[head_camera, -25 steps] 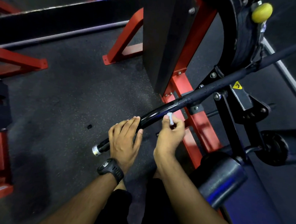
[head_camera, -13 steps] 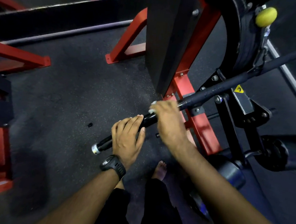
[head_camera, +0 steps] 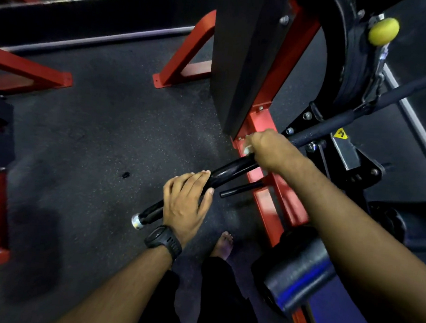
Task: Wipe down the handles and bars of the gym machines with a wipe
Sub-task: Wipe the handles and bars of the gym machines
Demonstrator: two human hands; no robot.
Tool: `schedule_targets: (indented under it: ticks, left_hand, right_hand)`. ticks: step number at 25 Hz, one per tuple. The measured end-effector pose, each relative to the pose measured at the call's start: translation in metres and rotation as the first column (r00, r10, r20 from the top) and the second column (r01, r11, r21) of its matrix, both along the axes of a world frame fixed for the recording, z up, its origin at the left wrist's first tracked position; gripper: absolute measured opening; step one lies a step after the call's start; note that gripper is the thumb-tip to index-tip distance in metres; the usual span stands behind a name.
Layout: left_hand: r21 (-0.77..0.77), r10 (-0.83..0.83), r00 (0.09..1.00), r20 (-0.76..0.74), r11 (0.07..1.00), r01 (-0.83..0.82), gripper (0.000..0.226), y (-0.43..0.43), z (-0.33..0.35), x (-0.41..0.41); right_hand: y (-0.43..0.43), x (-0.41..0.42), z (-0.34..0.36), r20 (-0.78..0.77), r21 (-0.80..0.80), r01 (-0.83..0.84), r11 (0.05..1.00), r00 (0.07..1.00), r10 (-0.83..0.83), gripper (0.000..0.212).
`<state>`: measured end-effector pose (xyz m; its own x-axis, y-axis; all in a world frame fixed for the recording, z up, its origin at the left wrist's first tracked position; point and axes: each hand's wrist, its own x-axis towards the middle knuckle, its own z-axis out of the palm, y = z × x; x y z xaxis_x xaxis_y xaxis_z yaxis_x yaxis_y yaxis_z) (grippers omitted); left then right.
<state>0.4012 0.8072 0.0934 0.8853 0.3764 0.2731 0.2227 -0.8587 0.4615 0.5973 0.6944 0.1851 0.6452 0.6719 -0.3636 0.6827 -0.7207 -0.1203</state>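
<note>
The black bar (head_camera: 231, 169) of a gym machine is seen running from a silver end cap (head_camera: 137, 221) at the near left up towards the far right, where it passes through a bracket on the red frame (head_camera: 269, 205). The left hand (head_camera: 186, 202) is laid over the near part of the bar, just beyond the end cap. Its fingers are stretched almost straight across the top of the bar and its thumb is set against the near side, so the bar is pressed rather than clenched. A black watch (head_camera: 163, 241) is worn on that wrist.

Farther along the bar, the right hand (head_camera: 270, 152) is curled round it, close to where the bar meets the red frame. A white wipe (head_camera: 247, 148) is held in this hand against the bar. Only a small part of the wipe can be seen, at the far left edge of the fingers. A stretch of glossy bare bar is left showing between the two hands.

A short black peg (head_camera: 240, 188) is seen projecting from the frame just beneath the bar. A dark upright panel (head_camera: 245, 50) stands behind the right hand, and a yellow knob (head_camera: 383, 30) is visible at the far right. A padded roller (head_camera: 297, 273) lies at the near right, beneath the right forearm. A bare foot (head_camera: 223, 245) is planted on the dark speckled floor (head_camera: 95, 140) between the arms.
</note>
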Motion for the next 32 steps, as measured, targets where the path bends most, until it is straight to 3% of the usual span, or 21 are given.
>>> schedule_targets:
  ticks: [3,6,10,13,16,17,18,20,21,23,24,25,27,28,30,32]
  left_hand:
    - [0.017,0.004,1.0,-0.001,1.0,-0.004,0.041,0.001,0.001,0.002]
    - [-0.002,0.012,1.0,-0.001,1.0,-0.012,0.041,0.0,0.002,0.005]
    - [-0.013,0.021,1.0,-0.01,1.0,-0.021,0.041,-0.007,0.004,0.007]
    - [-0.021,0.015,1.0,-0.017,1.0,-0.015,0.042,-0.009,0.004,0.006]
    - [-0.018,0.016,1.0,-0.018,1.0,-0.016,0.042,-0.009,0.004,0.007]
    - [-0.029,0.022,1.0,-0.022,0.999,-0.023,0.042,-0.009,0.005,0.008]
    - [-0.045,0.03,0.999,-0.026,0.999,-0.031,0.042,-0.009,0.006,0.009]
    - [-0.073,0.043,0.999,-0.025,0.996,-0.045,0.042,-0.009,0.007,0.011]
    - [-0.077,0.044,0.999,-0.022,0.996,-0.046,0.042,-0.01,0.008,0.011]
    - [-0.077,0.026,1.0,-0.013,0.997,-0.027,0.043,-0.011,0.009,0.014]
    - [-0.081,0.016,1.0,-0.013,0.997,-0.017,0.043,-0.011,0.009,0.015]
    - [-0.086,0.01,1.0,-0.017,0.996,-0.011,0.043,-0.011,0.008,0.015]
    - [-0.09,0.01,1.0,-0.021,0.996,-0.012,0.043,-0.012,0.008,0.014]
    - [-0.089,0.011,1.0,-0.021,0.996,-0.013,0.044,-0.012,0.008,0.015]
    - [-0.088,0.006,1.0,-0.019,0.996,-0.007,0.044,-0.012,0.008,0.016]
    - [-0.083,-0.005,1.0,-0.018,0.997,0.003,0.044,-0.011,0.007,0.016]
  right_hand:
    - [0.007,-0.019,-0.001,-0.096,0.113,-0.164,0.98,0.98,0.175,0.034]
    - [-0.002,0.004,-0.004,-0.104,0.055,0.064,0.996,0.993,-0.058,0.028]
    - [-0.003,-0.006,-0.006,-0.26,0.159,-0.028,0.987,0.963,0.069,0.024]
    - [-0.007,0.009,-0.009,-0.164,0.063,0.1,0.993,0.982,-0.088,0.026]
    - [-0.013,-0.006,-0.007,-0.161,0.208,-0.095,0.974,0.978,0.13,0.03]
    - [-0.019,-0.013,-0.009,-0.102,0.293,-0.124,0.948,0.982,0.16,0.03]
    - [-0.028,-0.018,-0.015,0.013,0.38,-0.074,0.922,0.997,0.075,0.029]
    - [-0.039,-0.034,-0.029,0.137,0.575,0.136,0.806,0.956,-0.259,0.029]
    - [-0.039,-0.046,-0.038,0.166,0.636,0.116,0.763,0.945,-0.283,0.03]
    - [-0.038,-0.072,-0.056,0.269,0.646,-0.094,0.757,0.957,-0.11,0.03]
    - [-0.041,-0.077,-0.061,0.271,0.658,-0.103,0.746,0.957,-0.106,0.029]
    - [-0.043,-0.077,-0.063,0.224,0.712,-0.006,0.702,0.95,-0.219,0.028]
    - [-0.045,-0.08,-0.065,0.087,0.828,0.228,0.512,0.85,-0.519,0.026]
    - [-0.042,-0.087,-0.068,0.075,0.851,0.246,0.464,0.818,-0.57,0.025]
    - [-0.032,-0.105,-0.077,0.11,0.869,0.163,0.466,0.856,-0.505,0.023]
    - [-0.019,-0.116,-0.08,-0.062,0.911,0.282,0.299,0.813,-0.579,0.022]
